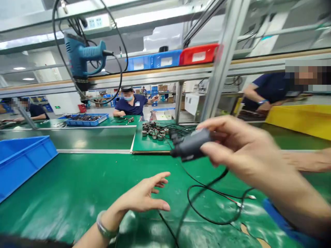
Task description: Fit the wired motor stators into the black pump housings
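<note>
My right hand (240,151) is raised above the green bench and grips a small dark grey motor-like part (190,146) by its rear end. A thin black cable (207,198) hangs from the part and loops on the green mat (77,193). My left hand (144,194) hovers low over the mat with fingers spread, palm turned inward, holding nothing. It wears a bracelet at the wrist. The part sits above and to the right of my left hand.
A blue bin (20,162) stands at the left edge. Several small round metal parts (155,131) lie on a far mat. A blue power screwdriver (82,58) hangs overhead. A yellow bin (302,120) is at right. Other people work across the bench.
</note>
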Demonstrator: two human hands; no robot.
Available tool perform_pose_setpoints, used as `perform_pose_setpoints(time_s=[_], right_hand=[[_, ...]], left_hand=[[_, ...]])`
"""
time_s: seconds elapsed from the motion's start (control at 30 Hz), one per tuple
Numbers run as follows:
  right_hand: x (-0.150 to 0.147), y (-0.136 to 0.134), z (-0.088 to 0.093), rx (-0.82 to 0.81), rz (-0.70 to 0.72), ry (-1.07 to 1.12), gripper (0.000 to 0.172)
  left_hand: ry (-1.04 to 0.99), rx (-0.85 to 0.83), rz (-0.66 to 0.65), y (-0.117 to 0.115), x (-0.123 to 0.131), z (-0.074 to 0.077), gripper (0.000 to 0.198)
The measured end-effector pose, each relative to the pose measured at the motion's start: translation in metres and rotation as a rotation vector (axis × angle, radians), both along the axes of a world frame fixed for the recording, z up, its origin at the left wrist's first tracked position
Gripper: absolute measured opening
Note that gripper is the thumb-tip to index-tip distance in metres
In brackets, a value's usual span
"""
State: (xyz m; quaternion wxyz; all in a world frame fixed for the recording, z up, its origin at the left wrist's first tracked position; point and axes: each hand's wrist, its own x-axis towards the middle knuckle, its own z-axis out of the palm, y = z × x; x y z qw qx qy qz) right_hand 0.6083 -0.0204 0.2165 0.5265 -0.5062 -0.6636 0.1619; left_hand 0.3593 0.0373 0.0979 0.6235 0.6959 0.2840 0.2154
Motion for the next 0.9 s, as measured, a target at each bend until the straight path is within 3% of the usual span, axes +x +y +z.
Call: perform_pose_setpoints(time_s=[0.07,0.17,0.23,0.3,0.43,0.57,0.7,0.9], right_hand=[[-0.013,0.018,-0.058,-0.121,0.1,-0.116,0.025],[-0.044,0.042,-0.134,-0.248,0.213,-0.166,0.02],[-0.061,0.054,-0.168,-0.302,0.249,-0.158,0.022],[-0.07,0.064,-0.188,-0.346,0.267,-0.128,0.027],[-0.066,0.083,-0.2,-0.473,0.379,-0.001,0.042],[-0.058,0.099,-0.206,-0.646,0.509,0.141,0.049],[-0.061,0.106,-0.217,-0.713,0.478,0.133,0.052],[-0.066,0.112,-0.218,-0.613,0.341,-0.096,0.037]], left_hand=[[0.032,-0.093,0.126,0.008,-0.018,-0.016,0.099],[-0.011,-0.193,0.243,0.017,-0.022,-0.042,0.107],[-0.028,-0.25,0.3,0.021,-0.016,-0.059,0.108],[-0.052,-0.293,0.36,0.027,-0.009,-0.073,0.098],[-0.101,-0.359,0.439,0.046,-0.005,-0.089,0.065],[-0.128,-0.31,0.48,0.061,-0.005,-0.096,0.041],[-0.099,-0.285,0.474,0.061,-0.002,-0.098,0.04],[0.01,-0.355,0.456,0.069,0.001,-0.094,0.054]])
